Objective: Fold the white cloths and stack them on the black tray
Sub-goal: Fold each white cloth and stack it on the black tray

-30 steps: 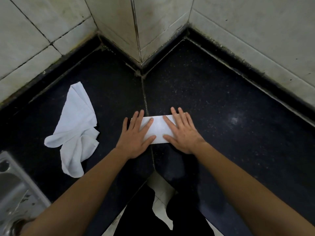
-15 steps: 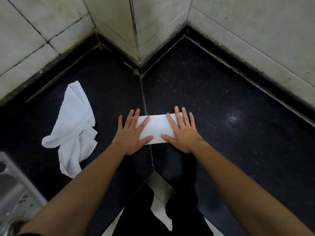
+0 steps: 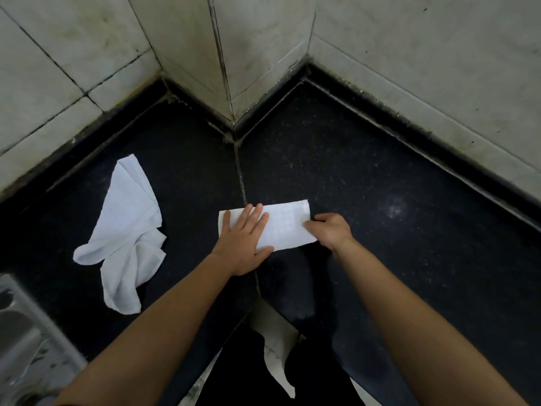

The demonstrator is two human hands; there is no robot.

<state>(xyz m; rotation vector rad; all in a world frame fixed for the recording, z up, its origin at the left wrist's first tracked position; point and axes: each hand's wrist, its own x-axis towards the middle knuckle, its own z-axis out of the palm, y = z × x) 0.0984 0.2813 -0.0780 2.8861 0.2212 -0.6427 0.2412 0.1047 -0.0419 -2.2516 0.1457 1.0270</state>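
Head view, left hand (image 3: 242, 240) flat on folded cloth (image 3: 285, 228), right hand (image 3: 333, 232) pinching its edge

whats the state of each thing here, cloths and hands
folded white cloth: folded into a flat strip, lying on the black counter
crumpled white cloth: not folded, bunched up, lying apart to the left
left hand: flat with straight fingers, pressing the strip's left end
right hand: fingers curled, pinching the strip's right end
black tray: not in view
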